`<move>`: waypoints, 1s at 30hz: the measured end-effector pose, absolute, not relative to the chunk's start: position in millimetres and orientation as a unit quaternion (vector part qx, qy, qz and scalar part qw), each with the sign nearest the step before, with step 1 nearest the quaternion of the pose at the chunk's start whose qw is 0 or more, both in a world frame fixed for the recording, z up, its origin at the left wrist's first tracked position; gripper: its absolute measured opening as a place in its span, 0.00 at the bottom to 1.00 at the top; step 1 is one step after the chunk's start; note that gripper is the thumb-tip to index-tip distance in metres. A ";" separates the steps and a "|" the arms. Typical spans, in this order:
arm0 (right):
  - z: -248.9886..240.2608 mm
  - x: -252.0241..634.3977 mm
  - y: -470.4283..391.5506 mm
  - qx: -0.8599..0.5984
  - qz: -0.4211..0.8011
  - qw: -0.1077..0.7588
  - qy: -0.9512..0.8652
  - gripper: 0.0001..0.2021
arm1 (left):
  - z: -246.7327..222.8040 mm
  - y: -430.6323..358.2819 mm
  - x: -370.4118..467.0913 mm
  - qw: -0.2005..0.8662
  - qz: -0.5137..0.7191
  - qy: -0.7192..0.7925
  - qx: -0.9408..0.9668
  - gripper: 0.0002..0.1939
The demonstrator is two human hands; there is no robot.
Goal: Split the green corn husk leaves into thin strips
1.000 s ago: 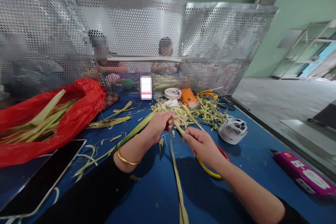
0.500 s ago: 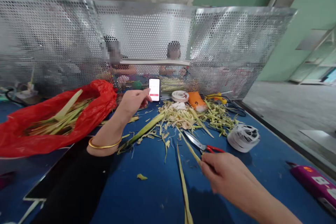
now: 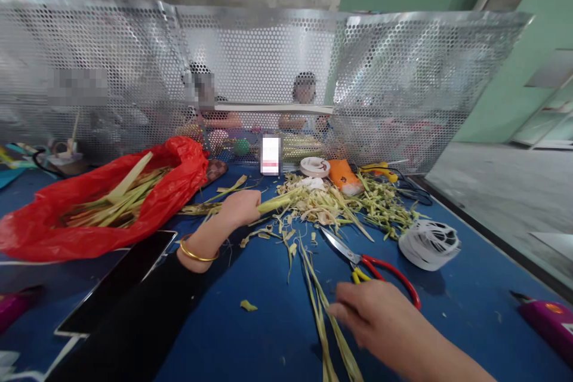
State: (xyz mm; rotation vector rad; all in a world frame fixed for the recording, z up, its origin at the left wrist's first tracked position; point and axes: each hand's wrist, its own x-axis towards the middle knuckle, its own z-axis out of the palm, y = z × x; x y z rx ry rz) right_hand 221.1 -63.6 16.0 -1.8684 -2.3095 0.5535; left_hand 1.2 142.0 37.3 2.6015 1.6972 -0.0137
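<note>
My left hand (image 3: 242, 208), with a gold bangle at the wrist, is closed round a long pale-green dried leaf stalk (image 3: 281, 201) left of the trimmings pile. My right hand (image 3: 369, 310) is at the right of two thin dried leaf strips (image 3: 317, 304) that run toward me on the blue table. Its fingers are loosely curled, the fingertips beside the nearer strip; whether they touch it I cannot tell. Just beyond this hand lie red-handled scissors (image 3: 342, 246), blades pointing away, and a yellow handle (image 3: 359, 276) partly hidden by the hand.
A red plastic bag (image 3: 179, 161) of leaf stalks lies at left, beside a dark tablet (image 3: 120, 280). Trimmings (image 3: 317, 200), a tape roll (image 3: 314, 167), an orange packet (image 3: 344, 176) and a white strip roll (image 3: 428, 245) are ahead and right. Behind a lit phone (image 3: 270, 155) stands a perforated metal screen (image 3: 264, 42).
My left hand has come down from the phone and closed on the leaf stalk. The strip from my right hand now lies beside the other strip; the hand has moved slightly nearer me.
</note>
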 end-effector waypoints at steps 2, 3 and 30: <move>13.1 226.2 -56.0 -0.634 0.209 0.146 -0.730 0.14 | 46.0 140.9 -2.5 0.002 0.025 0.548 0.836 0.08; 11.6 228.6 -52.5 -0.638 0.219 0.183 -0.715 0.13 | 50.8 139.9 -4.5 -0.008 0.038 0.551 0.834 0.08; 1.7 277.2 -23.8 -0.695 -0.027 0.421 -0.582 0.11 | 60.2 121.9 18.3 -0.059 0.155 0.449 0.878 0.07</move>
